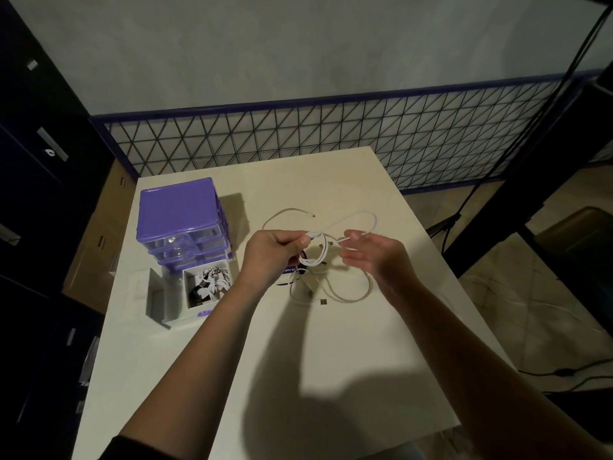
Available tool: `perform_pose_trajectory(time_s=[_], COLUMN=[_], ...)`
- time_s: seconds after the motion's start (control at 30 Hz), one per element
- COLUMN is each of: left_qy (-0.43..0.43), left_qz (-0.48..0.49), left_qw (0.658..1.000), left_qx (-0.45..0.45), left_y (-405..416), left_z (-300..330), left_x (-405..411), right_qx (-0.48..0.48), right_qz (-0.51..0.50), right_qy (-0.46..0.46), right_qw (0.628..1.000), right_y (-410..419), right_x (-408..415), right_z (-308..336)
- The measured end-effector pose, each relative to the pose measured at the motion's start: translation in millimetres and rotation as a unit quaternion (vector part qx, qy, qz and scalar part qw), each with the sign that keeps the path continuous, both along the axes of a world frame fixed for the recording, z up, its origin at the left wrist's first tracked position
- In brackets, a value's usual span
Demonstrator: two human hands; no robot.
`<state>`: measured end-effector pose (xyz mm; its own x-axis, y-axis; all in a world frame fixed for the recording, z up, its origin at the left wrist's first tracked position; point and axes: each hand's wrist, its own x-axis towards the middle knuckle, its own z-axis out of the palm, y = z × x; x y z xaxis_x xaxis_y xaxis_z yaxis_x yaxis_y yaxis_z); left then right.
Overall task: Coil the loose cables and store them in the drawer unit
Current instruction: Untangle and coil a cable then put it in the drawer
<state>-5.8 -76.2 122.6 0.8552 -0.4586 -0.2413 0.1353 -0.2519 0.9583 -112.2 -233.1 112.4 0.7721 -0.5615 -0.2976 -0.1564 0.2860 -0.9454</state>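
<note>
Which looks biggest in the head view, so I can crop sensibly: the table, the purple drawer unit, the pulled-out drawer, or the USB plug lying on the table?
1. table
2. purple drawer unit
3. pulled-out drawer, nearer the camera, yet plainly smaller
4. USB plug

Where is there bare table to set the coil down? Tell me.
Bare: the near table in front of the open drawer, and the far strip behind the drawer unit. Crowded: loose cables under both hands, left hand and right hand.
</note>
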Motion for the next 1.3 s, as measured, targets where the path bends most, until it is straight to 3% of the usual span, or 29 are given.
perform_pose_trajectory(time_s=[0.13, 0.3, 0.47, 0.6, 0.77, 0.9, 1.03, 1.13, 1.3], left_qy=[0.002, -0.020, -0.034, -0.050, 0.004, 0.050, 0.059, 0.055, 0.047], left_qz=[0.001, 0.016, 0.026, 0.018, 0.026, 0.028, 0.025, 0.038, 0.101], left_qw=[1.000, 1.000, 0.999, 0.999, 0.998, 0.996, 0.995, 0.995, 0.989], left_qx=[-0.015, -0.012, -0.006, -0.007, -0.048, -0.075, -0.078, -0.076, -0.099], left_y=[-2.9, -7.2, -10.2, -9.0, -9.1, -9.5, -10.3, -12.6, -11.6], left_z=[-3.8, -4.2, -7.3, -14.2, -5.9, -0.4, -3.9, -8.6, -3.2], left_x=[-2.6, -2.2, 1.2, 7.0, 3.3, -0.6, -4.4, -6.3, -0.2], right_qx=[0.069, 0.081, 0.186, 0.214, 0.174, 0.074, 0.019, 0.031, -0.035], right_qz=[0.017, 0.070, 0.154, 0.180, 0.184, 0.177, 0.161, 0.170, 0.195], right_qy=[-0.025, -0.017, -0.012, -0.026, -0.030, 0.006, 0.069, 0.034, 0.045], right_qw=[0.997, 0.994, 0.970, 0.960, 0.967, 0.981, 0.984, 0.984, 0.979], right_y=[4.9, 12.8, 14.5, 18.6, 20.3, 18.3, 13.9, 15.2, 20.5], right_x=[2.0, 5.8, 6.8, 8.6, 6.9, 3.6, 5.0, 6.9, 2.5], right_z=[6.1, 7.9, 13.1, 13.7, 18.9, 20.2, 21.9, 22.3, 20.9])
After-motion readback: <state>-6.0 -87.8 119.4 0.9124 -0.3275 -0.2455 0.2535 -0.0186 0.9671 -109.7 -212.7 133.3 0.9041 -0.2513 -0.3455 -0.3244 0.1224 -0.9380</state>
